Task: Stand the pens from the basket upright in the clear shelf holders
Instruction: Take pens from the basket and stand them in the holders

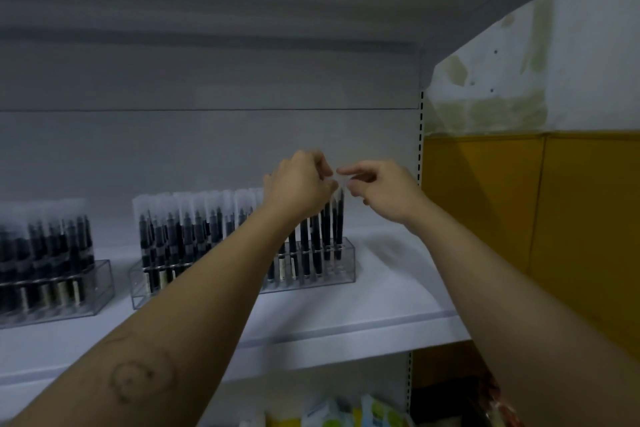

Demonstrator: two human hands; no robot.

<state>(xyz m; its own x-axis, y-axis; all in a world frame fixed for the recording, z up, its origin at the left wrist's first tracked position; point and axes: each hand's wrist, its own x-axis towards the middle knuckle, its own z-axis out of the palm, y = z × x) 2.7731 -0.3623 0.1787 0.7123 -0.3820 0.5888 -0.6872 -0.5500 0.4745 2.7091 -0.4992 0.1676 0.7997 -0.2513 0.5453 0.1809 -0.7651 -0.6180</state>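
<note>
Pens stand upright in a clear holder on the white shelf. Above its right end, left hand and right hand both pinch the translucent top of the end pen. A second filled holder sits leftward.

Dark pens upright in rows, inside clear holder on shelf
</note>
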